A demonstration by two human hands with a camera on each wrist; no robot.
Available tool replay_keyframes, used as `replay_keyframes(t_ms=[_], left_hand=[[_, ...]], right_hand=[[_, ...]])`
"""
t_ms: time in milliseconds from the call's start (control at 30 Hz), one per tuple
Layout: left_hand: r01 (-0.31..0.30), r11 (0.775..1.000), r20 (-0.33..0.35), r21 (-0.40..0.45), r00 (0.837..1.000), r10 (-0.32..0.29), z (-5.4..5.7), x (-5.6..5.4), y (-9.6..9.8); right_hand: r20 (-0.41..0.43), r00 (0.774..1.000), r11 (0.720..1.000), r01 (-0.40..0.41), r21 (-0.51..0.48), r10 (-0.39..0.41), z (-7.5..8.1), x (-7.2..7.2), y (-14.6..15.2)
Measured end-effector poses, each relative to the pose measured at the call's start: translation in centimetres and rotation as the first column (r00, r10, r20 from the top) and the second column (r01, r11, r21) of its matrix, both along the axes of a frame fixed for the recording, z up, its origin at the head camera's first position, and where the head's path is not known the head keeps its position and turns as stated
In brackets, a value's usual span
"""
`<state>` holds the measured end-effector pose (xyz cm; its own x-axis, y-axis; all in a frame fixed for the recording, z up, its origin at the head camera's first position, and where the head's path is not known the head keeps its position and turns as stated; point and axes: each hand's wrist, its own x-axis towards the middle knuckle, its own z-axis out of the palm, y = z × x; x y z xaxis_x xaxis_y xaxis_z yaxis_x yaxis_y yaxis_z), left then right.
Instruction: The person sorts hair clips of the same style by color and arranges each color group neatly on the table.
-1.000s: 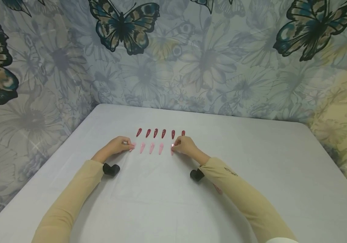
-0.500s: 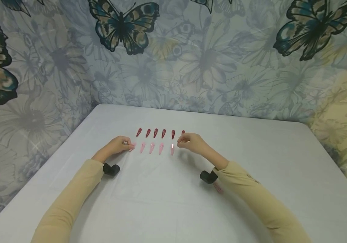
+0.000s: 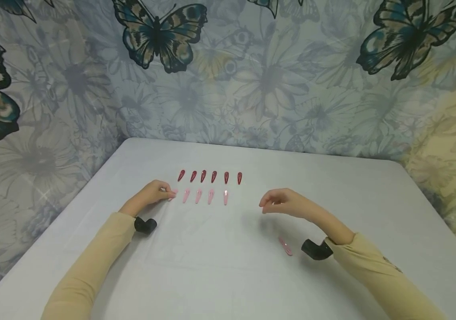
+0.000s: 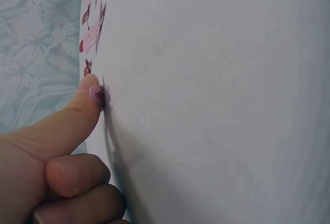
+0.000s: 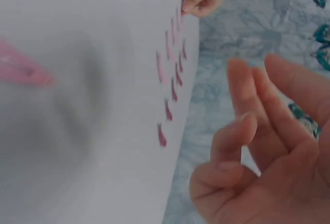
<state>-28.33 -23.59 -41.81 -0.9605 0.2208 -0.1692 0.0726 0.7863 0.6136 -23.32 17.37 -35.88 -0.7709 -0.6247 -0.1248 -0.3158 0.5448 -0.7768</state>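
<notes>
My left hand (image 3: 155, 192) pinches a pink snap hair clip (image 3: 174, 194) at the left end of a row of pink hair clips (image 3: 198, 196). In the left wrist view, the thumb (image 4: 77, 113) covers that clip and the other fingers curl under. Behind the pink row lies a row of red hair clips (image 3: 213, 177). My right hand (image 3: 287, 203) hovers over the table to the right of both rows, holding nothing, fingers loosely bent and thumb apart. A single pink clip (image 3: 285, 246) lies nearer the front, below the right hand, and shows large in the right wrist view (image 5: 23, 69).
The white-covered table (image 3: 212, 280) reaches back to a wall with flower and butterfly print (image 3: 251, 89). A black wrist camera (image 3: 145, 225) sits on the left wrist, another black camera (image 3: 316, 250) on the right.
My right hand has let go of the rightmost pink clip in the row and moved right and toward the front, uncovering the last red clip and the loose pink one. The left hand stays put.
</notes>
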Motion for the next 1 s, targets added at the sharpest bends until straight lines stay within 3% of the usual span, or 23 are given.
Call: replay_keyframes(t_ms=[67,233,467,600,767,1000], left_hand=[[-0.001,1.000,0.009,-0.001,1.000,0.001,-0.1,-0.1,-0.1],[-0.005,1.000,0.020,-0.004,1.000,0.005,-0.3,-0.4,-0.3],[-0.014,1.000,0.049,-0.007,0.999,0.014,0.0,-0.6,-0.5],[-0.023,1.000,0.069,-0.010,0.997,0.024,0.3,-0.7,-0.3],[-0.030,1.000,0.079,-0.001,0.996,0.030,0.3,-0.7,-0.2],[-0.030,1.000,0.078,-0.003,0.997,0.030,0.1,-0.7,-0.6]], right_hand=[[0.023,0.999,0.999,-0.039,-0.018,0.039,-0.1,0.5,1.3],[-0.016,0.989,0.987,-0.149,-0.059,0.148,-1.0,1.9,3.3],[-0.100,0.971,0.976,-0.218,-0.014,0.216,-2.8,4.0,4.5],[-0.097,0.965,0.969,-0.247,-0.006,0.245,-3.4,4.3,5.0],[-0.015,0.966,0.966,-0.257,0.015,0.257,-4.0,4.2,5.5],[-0.041,0.961,0.962,-0.273,0.024,0.273,-4.7,4.0,5.2]])
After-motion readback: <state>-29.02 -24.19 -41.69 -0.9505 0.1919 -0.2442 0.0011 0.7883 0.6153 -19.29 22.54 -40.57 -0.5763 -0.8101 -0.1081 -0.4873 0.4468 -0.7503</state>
